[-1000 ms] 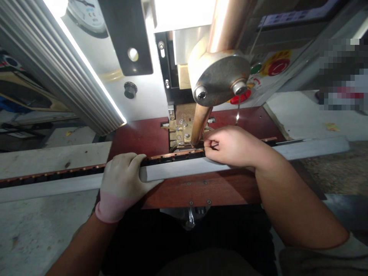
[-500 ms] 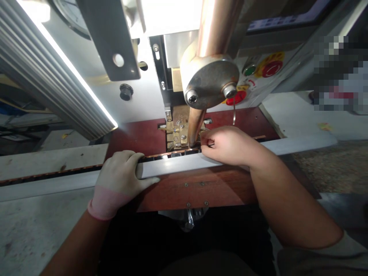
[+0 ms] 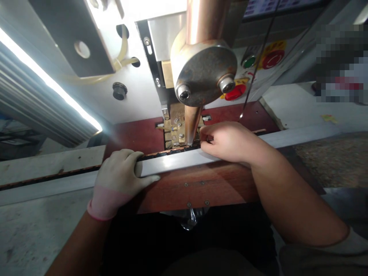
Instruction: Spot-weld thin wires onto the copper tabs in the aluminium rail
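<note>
My left hand (image 3: 119, 178), in a white glove with a pink cuff, grips a long light-grey metal bar (image 3: 169, 161). Its fingers lie over the back edge and its thumb in front. Along the bar's back edge runs a dark, copper-edged strip (image 3: 162, 154). My bare right hand (image 3: 225, 142) is closed in a pinch at the bar, just right of the tip of a copper electrode rod (image 3: 192, 124). What its fingertips hold is hidden. Above that hand a thin dark wire (image 3: 258, 61) slants down to a bright tip; whether it touches the hand I cannot tell.
A round metal clamp head (image 3: 205, 76) with two bolts holds the rod. Brass fixture blocks (image 3: 176, 130) sit behind the bar. Red emergency buttons (image 3: 273, 59) and a green button (image 3: 248, 61) are at the right. A bright lamp strip (image 3: 51, 80) crosses the left.
The view has shifted slightly, so the machine sits a little further left. The thin wire now shows as a long slanting line. Both hands keep nearly the same places on the bar.
</note>
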Demonstrator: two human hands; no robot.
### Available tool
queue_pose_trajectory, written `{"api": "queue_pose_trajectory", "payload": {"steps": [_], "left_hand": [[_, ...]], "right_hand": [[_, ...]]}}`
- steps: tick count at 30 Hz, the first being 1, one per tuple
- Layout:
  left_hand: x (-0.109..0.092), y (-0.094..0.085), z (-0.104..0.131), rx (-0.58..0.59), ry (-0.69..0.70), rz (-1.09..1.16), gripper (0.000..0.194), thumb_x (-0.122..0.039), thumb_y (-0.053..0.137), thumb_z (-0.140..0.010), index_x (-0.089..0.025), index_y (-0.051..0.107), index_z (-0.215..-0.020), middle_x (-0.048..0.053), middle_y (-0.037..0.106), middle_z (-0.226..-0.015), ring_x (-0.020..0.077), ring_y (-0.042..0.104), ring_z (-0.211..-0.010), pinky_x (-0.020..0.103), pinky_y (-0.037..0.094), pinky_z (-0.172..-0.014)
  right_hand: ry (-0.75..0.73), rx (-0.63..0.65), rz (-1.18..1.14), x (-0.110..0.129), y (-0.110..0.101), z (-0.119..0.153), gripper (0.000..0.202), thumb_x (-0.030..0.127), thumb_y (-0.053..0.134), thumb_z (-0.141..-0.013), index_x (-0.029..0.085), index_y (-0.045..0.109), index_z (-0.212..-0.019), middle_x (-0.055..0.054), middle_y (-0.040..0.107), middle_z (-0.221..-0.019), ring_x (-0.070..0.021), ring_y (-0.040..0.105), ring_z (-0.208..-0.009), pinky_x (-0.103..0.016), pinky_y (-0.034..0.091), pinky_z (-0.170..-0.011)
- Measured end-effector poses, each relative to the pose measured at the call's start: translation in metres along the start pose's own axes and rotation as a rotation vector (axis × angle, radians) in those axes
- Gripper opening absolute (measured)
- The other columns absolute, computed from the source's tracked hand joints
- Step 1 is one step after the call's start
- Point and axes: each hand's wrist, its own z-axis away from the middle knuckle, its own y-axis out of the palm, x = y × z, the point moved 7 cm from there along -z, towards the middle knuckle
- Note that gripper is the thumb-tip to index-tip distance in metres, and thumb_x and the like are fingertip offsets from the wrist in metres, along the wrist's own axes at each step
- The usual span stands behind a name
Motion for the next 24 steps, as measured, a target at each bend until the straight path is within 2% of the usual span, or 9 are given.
{"api": "queue_pose_trajectory", "payload": {"steps": [5, 9, 13, 18, 24], "left_hand": [[-0.003, 0.000, -0.001, 0.006, -0.007, 0.001, 0.069, -0.075, 0.078, -0.080, -0.019, 0.070, -0.118, 0.012, 0.072, -0.108, 0.0357, 0.065, -0.100, 0.052, 0.053, -0.088], [-0.003, -0.001, 0.000, -0.009, 0.002, 0.002, 0.068, -0.074, 0.077, -0.081, -0.018, 0.071, -0.119, 0.013, 0.072, -0.111, 0.0357, 0.066, -0.102, 0.051, 0.052, -0.091], [0.012, -0.003, 0.006, 0.010, 0.038, 0.009, 0.067, -0.071, 0.076, -0.084, -0.019, 0.070, -0.126, 0.014, 0.071, -0.118, 0.0354, 0.064, -0.108, 0.049, 0.050, -0.097], [0.040, -0.005, 0.013, 0.074, -0.030, -0.003, 0.060, -0.072, 0.079, -0.078, -0.023, 0.073, -0.112, 0.011, 0.071, -0.105, 0.0342, 0.064, -0.100, 0.047, 0.049, -0.089], [0.039, -0.005, 0.014, 0.044, -0.017, 0.009, 0.061, -0.072, 0.078, -0.080, -0.022, 0.072, -0.114, 0.010, 0.072, -0.105, 0.0323, 0.063, -0.100, 0.045, 0.050, -0.088]], "right_hand": [[-0.007, 0.002, -0.013, -0.002, 0.003, 0.000, 0.021, 0.033, 0.059, -0.088, 0.024, 0.077, -0.093, -0.004, 0.081, -0.095, -0.0225, 0.068, -0.083, -0.035, 0.042, -0.071], [-0.009, -0.027, 0.008, -0.002, 0.001, 0.002, 0.022, 0.034, 0.059, -0.088, 0.024, 0.078, -0.093, -0.005, 0.081, -0.092, -0.0225, 0.067, -0.080, -0.034, 0.041, -0.068], [-0.003, -0.065, 0.027, -0.002, -0.003, 0.003, 0.021, 0.035, 0.061, -0.089, 0.023, 0.078, -0.090, -0.005, 0.080, -0.087, -0.0208, 0.064, -0.074, -0.034, 0.039, -0.065], [-0.024, -0.055, -0.023, 0.000, -0.002, 0.002, 0.020, 0.034, 0.061, -0.089, 0.024, 0.078, -0.092, -0.004, 0.081, -0.093, -0.0214, 0.067, -0.080, -0.033, 0.042, -0.070], [-0.015, -0.054, -0.045, 0.001, -0.004, 0.002, 0.018, 0.032, 0.063, -0.087, 0.023, 0.078, -0.090, -0.004, 0.081, -0.089, -0.0207, 0.067, -0.076, -0.033, 0.042, -0.068]]}}
